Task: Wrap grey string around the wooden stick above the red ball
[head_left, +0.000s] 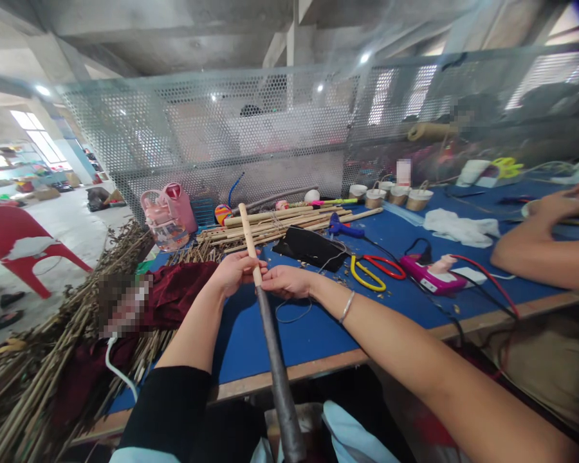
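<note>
Your left hand (pixel 234 271) and right hand (pixel 287 281) both pinch the same stick (pixel 265 308), fingers closed around it right where the bare pale wood meets the dark grey wrapping. Left hand grips from the left side, right hand from the right, fingertips nearly touching each other across the stick. Neither hand is open.

Stick runs from near your lap, up over the table edge (pixel 318 368), to a bare tip above the blue table. Lower part, from your hands down toward you, is already covered in grey. Upper part, from your hands to the tip, is still bare wood. So the covering looks roughly two thirds done, judging by length; the top stretch is left. A thin thread (pixel 289 315) loops loose on the table just under your right hand; can't tell if it's tied to the stick.

Beyond your hands: a bundle of bare sticks (pixel 280 222) lying across the table, a black pouch (pixel 311 247), yellow and red scissors (pixel 374 270) to the right, a pink glue gun (pixel 429 273) with its cord further right. Pink water jug (pixel 166 215) at the back left. Pile of dry twigs (pixel 53 347) off the left end of the table. Another person's arm (pixel 535 251) rests on the table at far right, well apart from yours.
</note>
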Available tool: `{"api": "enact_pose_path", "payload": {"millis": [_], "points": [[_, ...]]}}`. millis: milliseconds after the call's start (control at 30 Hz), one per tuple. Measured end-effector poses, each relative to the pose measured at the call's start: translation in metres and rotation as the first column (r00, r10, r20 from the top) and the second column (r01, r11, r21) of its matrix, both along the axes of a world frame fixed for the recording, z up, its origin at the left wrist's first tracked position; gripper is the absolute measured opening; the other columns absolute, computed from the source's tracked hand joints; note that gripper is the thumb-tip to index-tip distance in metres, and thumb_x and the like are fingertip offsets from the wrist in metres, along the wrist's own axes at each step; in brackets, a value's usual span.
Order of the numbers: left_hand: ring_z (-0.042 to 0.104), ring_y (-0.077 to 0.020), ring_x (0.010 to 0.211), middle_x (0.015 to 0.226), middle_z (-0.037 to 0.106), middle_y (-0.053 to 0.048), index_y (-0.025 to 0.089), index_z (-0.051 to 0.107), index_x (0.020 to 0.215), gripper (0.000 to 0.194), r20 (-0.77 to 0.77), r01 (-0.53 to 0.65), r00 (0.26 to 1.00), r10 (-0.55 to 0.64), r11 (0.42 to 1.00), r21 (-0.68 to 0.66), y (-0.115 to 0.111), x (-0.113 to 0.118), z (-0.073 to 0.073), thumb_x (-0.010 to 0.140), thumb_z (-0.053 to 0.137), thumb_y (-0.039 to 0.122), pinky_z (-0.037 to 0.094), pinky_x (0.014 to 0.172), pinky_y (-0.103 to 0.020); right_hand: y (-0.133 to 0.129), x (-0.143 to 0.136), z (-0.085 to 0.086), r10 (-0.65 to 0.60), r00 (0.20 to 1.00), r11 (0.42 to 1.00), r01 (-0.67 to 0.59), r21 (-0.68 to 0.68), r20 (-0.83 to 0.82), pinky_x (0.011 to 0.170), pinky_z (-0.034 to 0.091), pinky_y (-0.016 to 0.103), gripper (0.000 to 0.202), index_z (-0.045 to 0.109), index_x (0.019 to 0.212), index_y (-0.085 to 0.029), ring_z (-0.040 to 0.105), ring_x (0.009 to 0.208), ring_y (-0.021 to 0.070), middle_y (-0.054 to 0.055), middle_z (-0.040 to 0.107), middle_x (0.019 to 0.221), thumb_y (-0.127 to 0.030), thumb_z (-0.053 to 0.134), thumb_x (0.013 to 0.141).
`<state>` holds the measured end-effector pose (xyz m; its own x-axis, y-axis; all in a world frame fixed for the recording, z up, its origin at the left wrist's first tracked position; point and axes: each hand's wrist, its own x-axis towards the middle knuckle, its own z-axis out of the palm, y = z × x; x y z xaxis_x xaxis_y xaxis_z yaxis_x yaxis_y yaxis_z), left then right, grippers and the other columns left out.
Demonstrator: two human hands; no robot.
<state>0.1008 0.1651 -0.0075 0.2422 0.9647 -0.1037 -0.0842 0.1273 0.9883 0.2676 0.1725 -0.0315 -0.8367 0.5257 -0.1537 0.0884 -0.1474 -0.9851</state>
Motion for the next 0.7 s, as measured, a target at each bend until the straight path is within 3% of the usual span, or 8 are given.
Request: {"api": "enact_pose_path", "payload": {"millis": [200,433,600,700], "points": [[0.052,-0.0086,0.045,0.056,0.058,0.002,0.012,0.061,0.075,0.029,-0.065,-0.069,0.995,0.071,0.997,0.037,0.0014,0.0024,-0.0053,0.055,0.076,0.028,0.045,0.049,-0.022,-0.0004,-0.0013,-0.0001,-0.035,0.999,0.999,0.035,0.002,0.037,0.03,0.01,0.016,0.04,0.048,0.068,-0.012,0.017,0.032,0.0012,-0.012,0.026,0.041,-0.047,0.069,0.063],[0.061,-0.0149,0.062,0.07,0.064,-0.004,0.013,0.061,0.079,0.027,-0.015,0.032,0.999,-0.031,0.999,0.015,-0.0008,0.0015,0.0008,0.058,0.072,0.026,0.05,0.06,-0.028,0.0001,-0.0009,-0.0018,-0.005,1.0,1.0,0.005,-0.024,-0.004,0.03,0.01,0.016,0.038,0.047,0.071,-0.013,0.018,0.032,0.0015,-0.012,0.028,0.042,-0.045,0.067,0.066],[0.051,-0.0075,0.044,0.055,0.057,0.003,0.012,0.06,0.072,0.027,-0.036,-0.056,0.998,0.057,0.998,0.03,0.0005,0.0028,-0.0051,0.056,0.075,0.027,0.045,0.047,-0.021,-0.0007,-0.0013,-0.0004,-0.055,0.998,0.998,0.055,-0.001,0.038,0.03,0.009,0.016,0.038,0.046,0.067,-0.013,0.016,0.032,0.001,-0.012,0.025,0.041,-0.045,0.068,0.065],[0.053,-0.0089,0.044,0.055,0.058,0.002,0.012,0.06,0.074,0.03,-0.023,-0.061,0.998,0.062,0.998,0.015,0.0007,0.002,-0.0051,0.054,0.076,0.027,0.047,0.049,-0.023,-0.0014,-0.0021,-0.002,-0.035,0.999,0.998,0.037,-0.053,0.032,0.03,0.008,0.016,0.036,0.049,0.072,-0.013,0.015,0.032,0.0016,-0.013,0.024,0.04,-0.044,0.067,0.067]]}}
